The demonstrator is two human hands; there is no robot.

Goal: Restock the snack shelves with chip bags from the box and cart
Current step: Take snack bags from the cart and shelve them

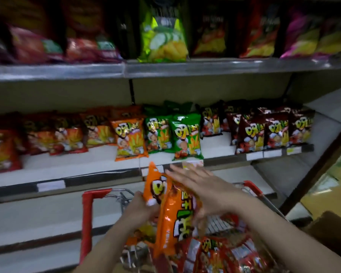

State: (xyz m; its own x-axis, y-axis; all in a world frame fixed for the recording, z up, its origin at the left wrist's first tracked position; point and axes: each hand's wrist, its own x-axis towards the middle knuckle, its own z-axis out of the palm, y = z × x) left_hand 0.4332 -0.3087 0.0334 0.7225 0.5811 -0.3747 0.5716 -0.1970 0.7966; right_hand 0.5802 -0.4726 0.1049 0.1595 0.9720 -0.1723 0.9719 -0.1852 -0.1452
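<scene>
So, my left hand [141,206] pinches the lower edge of an orange chip bag [153,191], grip clamped on its crinkly foil, bag upright just below the middle shelf [87,172] edge. My right hand [201,192] lies flat, fingers straight and together, pressed on a second, bigger orange bag [174,219]; glossy film, creased, hanging long-ways over the cart [88,217]. Two orange bags in my hands, touching each other.

Cart: red plastic corners, chrome wire basket, loaded with a heap of red and orange foil bags [220,255], too jumbled to count. Brown cardboard box [331,231] at the right edge, only a corner showing.

Middle shelf, flat white board with dark front strip and white price tags: one orange bag at front [129,139], two green bags [172,133] beside it, dark brown bags [268,130] in a group to the right, red-orange bags [55,133] to the left, blurred. Top shelf [185,67], grey metal lip: one lime-green pillow bag [163,36], plus red, black and purple bags, blurred.
</scene>
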